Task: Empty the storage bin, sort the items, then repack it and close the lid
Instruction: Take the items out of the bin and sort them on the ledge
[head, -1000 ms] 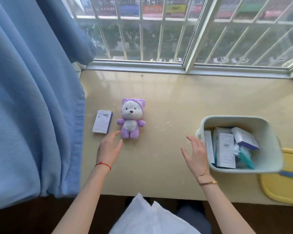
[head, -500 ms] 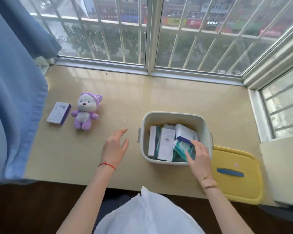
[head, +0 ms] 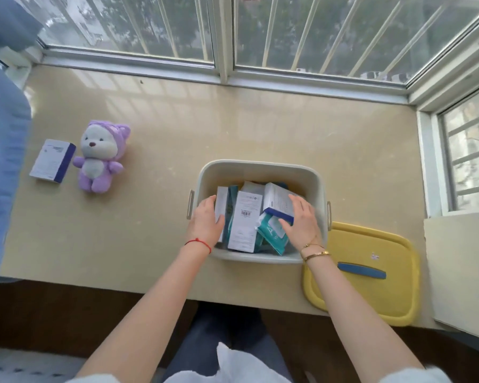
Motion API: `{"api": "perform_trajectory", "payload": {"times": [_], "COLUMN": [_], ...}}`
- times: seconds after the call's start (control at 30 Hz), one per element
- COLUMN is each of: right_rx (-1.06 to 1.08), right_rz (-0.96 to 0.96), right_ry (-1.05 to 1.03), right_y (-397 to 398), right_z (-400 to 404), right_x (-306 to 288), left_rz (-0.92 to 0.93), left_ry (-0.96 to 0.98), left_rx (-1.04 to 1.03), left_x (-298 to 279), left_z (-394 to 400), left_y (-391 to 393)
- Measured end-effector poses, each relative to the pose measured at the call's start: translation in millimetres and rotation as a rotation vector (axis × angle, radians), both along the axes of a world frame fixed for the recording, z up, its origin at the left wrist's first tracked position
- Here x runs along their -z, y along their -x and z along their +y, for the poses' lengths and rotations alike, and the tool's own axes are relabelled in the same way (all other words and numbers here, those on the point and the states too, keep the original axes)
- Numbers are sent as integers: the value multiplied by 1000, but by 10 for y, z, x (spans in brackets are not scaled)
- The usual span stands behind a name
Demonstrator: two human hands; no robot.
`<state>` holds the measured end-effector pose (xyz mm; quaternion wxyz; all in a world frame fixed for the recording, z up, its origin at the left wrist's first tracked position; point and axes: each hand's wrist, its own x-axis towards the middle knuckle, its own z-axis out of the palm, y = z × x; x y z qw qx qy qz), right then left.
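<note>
A pale storage bin (head: 260,168) stands on the beige sill with several boxes and teal packets inside. My left hand (head: 206,221) is in the bin's left side, its thumb and fingers closing around a narrow white box (head: 221,205) that stands on edge. My right hand (head: 302,221) grips a white box with a blue edge (head: 277,201) at the bin's right side, above a teal packet (head: 271,234). The yellow lid (head: 371,272) with a blue handle lies flat to the right of the bin.
A purple plush bear (head: 98,157) and a white-and-blue box (head: 53,160) lie at the left of the sill (head: 260,125). A blue curtain (head: 0,161) hangs at the far left. Window frames border the back and the right.
My left hand has moved from the sill into the bin's left side. My right hand has shifted from the teal packet onto the blue-edged box. The view has panned right.
</note>
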<state>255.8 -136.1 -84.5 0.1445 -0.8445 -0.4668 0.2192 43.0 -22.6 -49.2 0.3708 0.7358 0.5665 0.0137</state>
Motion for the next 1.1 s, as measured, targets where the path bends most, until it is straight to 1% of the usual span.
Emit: {"api": "perform_trajectory", "payload": {"times": [0.1, 0.2, 0.3, 0.4, 0.5, 0.6, 0.67, 0.8, 0.93, 1.1], "right_rx": [-16, -13, -9, -59, -119, -100, -50, 127, 249, 277], "right_rz": [45, 95, 98, 113, 38, -80, -70, 105, 294, 542], "right_ry": [34, 7, -19, -3, -48, -142, -193, -315, -435, -426], "right_y": [-73, -129, -190, -217, -220, -206, -176, -47, 221, 700], "right_z": [124, 165, 173, 148, 110, 109, 118, 137, 149, 244], "right_x": [212, 328, 363, 358, 304, 148, -9, -365, -743, -1130], "left_rz": [118, 199, 229, 237, 208, 126, 30, -149, -331, -453], "left_ry": [82, 128, 156, 146, 98, 27, 7, -14, 24, 53], "left_rx": [-9, -17, -26, -47, -64, -74, -105, -196, -335, -439], "left_x": [247, 420, 522, 535, 442, 267, 93, -302, -727, -1109], "left_z": [47, 65, 50, 44, 55, 71, 85, 114, 131, 155], "left_y": [-129, -213, -261, -268, -240, -190, -141, 73, 428, 1082]}}
